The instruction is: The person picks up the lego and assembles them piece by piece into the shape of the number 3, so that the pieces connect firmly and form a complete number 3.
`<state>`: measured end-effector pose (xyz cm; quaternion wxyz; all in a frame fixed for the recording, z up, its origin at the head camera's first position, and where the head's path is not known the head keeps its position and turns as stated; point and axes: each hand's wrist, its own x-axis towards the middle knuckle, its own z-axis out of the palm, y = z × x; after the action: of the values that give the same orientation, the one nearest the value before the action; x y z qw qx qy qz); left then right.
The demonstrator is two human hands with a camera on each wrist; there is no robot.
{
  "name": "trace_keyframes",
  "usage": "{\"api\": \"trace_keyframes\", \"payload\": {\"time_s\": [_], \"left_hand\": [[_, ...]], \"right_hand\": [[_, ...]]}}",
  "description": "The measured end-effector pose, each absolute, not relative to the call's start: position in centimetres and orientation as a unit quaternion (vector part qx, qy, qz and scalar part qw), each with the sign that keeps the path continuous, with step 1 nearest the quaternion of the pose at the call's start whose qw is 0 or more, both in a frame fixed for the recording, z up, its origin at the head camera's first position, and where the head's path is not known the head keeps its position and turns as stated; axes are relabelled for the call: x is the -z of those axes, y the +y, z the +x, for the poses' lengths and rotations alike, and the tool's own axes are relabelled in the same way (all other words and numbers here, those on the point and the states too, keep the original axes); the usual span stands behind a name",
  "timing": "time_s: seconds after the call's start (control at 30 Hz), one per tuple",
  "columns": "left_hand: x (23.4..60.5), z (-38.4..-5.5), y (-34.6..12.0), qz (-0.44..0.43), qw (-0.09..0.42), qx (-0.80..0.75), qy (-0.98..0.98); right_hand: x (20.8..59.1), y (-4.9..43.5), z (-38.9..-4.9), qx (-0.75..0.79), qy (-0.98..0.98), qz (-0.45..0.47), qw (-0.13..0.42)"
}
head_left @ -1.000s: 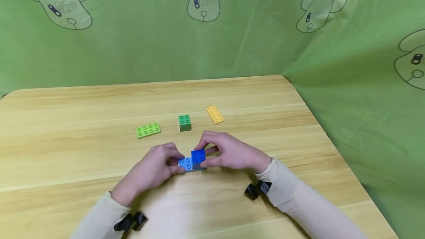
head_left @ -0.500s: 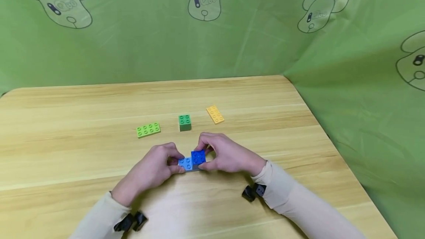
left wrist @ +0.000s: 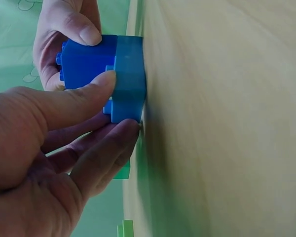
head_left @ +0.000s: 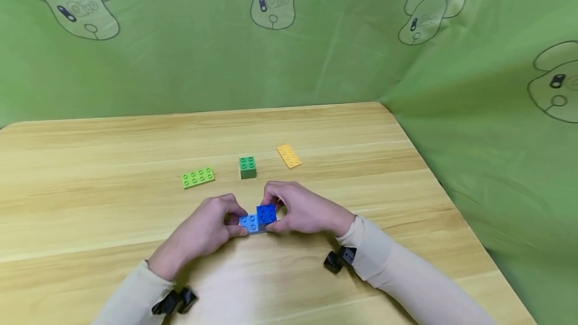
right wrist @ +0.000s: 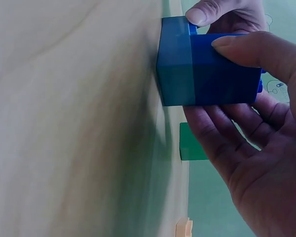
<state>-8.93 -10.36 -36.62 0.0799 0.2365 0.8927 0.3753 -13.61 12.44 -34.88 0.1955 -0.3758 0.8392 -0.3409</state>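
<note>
A light blue flat building plate [head_left: 249,223] lies on the table in front of the person, and a dark blue building brick [head_left: 266,213] sits on its right half. The left hand [head_left: 205,227] pinches the light blue plate's left end between thumb and fingers. Round the dark blue brick, the right hand [head_left: 309,209] has its thumb on the near side and its fingers on the far side. In the right wrist view the dark blue brick [right wrist: 226,70] meets the light blue plate [right wrist: 175,64] flush, with no gap showing.
Beyond the hands lie a lime green plate [head_left: 198,178], a green brick [head_left: 247,167] and an orange-yellow plate [head_left: 289,156] on the wooden table [head_left: 113,164]. A green cloth [head_left: 180,64] with bear-like drawings hangs behind the table and along its right side.
The right hand has shifted slightly left and drawn closer round the dark blue brick. The left hand keeps its pinch on the light blue plate. The whole view has shifted slightly.
</note>
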Motion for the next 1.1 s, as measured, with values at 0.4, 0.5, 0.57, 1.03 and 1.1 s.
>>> {"api": "trace_keyframes", "payload": {"time_s": [0.4, 0.5, 0.57, 1.03, 1.1], "left_hand": [[35.7, -9.9, -11.8, 0.233, 0.136, -0.397, 0.877], [35.4, -9.9, -12.7, 0.229, 0.121, -0.43, 0.865], [35.2, -10.0, -13.3, 0.224, 0.102, -0.45, 0.858], [33.8, -12.1, -16.5, 0.157, 0.005, -0.456, 0.876], [34.0, -12.5, -16.9, 0.155, -0.003, -0.446, 0.881]], "right_hand": [[34.9, 12.5, -13.8, 0.312, 0.847, -0.388, 0.184], [35.0, 12.4, -13.9, 0.307, 0.849, -0.389, 0.184], [35.0, 12.4, -13.9, 0.304, 0.849, -0.39, 0.184], [34.7, 12.3, -13.8, 0.294, 0.852, -0.393, 0.183], [34.7, 12.3, -13.7, 0.293, 0.853, -0.392, 0.183]]}}
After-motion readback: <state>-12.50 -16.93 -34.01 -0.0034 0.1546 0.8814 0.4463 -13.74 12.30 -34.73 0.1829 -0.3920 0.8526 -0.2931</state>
